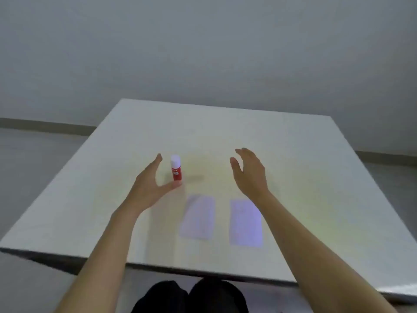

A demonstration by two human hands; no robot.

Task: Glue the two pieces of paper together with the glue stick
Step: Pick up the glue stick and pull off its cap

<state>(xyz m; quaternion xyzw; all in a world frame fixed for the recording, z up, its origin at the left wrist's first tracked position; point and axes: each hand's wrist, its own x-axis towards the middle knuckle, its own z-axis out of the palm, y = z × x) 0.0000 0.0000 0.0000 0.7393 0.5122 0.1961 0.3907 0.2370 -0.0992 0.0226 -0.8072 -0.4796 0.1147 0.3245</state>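
A red glue stick [176, 170] with a white cap stands upright on the white table [293, 172]. My left hand [150, 184] is open around it: the fingers rise just left of it and the thumb tip lies at its base. Whether the thumb touches the stick I cannot tell. Two pale rectangular pieces of paper lie flat side by side nearer to me, the left paper [198, 216] and the right paper [246, 223], apart from each other. My right hand [249, 172] hovers open above the table, beyond the right paper, holding nothing.
The table's near edge [180, 271] runs across below the papers, with my dark-clothed knees [191, 297] under it. A grey wall and floor lie beyond the far edge. Nothing else stands on the table.
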